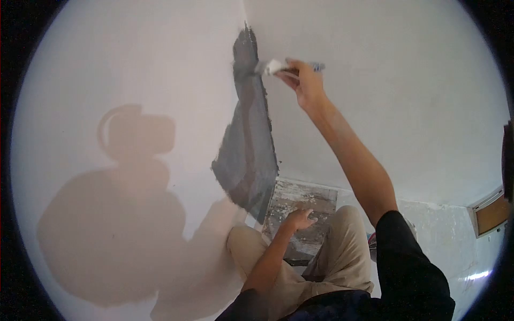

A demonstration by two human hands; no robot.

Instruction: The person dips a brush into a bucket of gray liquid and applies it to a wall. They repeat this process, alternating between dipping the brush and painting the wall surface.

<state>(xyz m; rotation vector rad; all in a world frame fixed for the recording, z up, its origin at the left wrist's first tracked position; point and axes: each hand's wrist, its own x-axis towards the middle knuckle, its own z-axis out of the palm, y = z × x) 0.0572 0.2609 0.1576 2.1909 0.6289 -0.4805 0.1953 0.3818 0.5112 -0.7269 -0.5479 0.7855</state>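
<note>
My right hand (308,80) is raised and closed around a paintbrush (274,67), white near its grey-smeared tip. The brush tip meets the right edge of a long dark grey coated patch (250,134) that runs down the corner between two pale walls. The patch is narrow at the top, wider lower down, with ragged edges. Low between my knees, my left hand (300,219) is empty with its fingers apart. It shows over a worn, paint-spotted board (281,195) at the foot of the corner.
My bent knees (345,224) flank the board. Pale wall (385,96) extends to the right and another wall (187,64), bearing my shadow, to the left. A brown panel in a pale frame (493,214) is at the far right.
</note>
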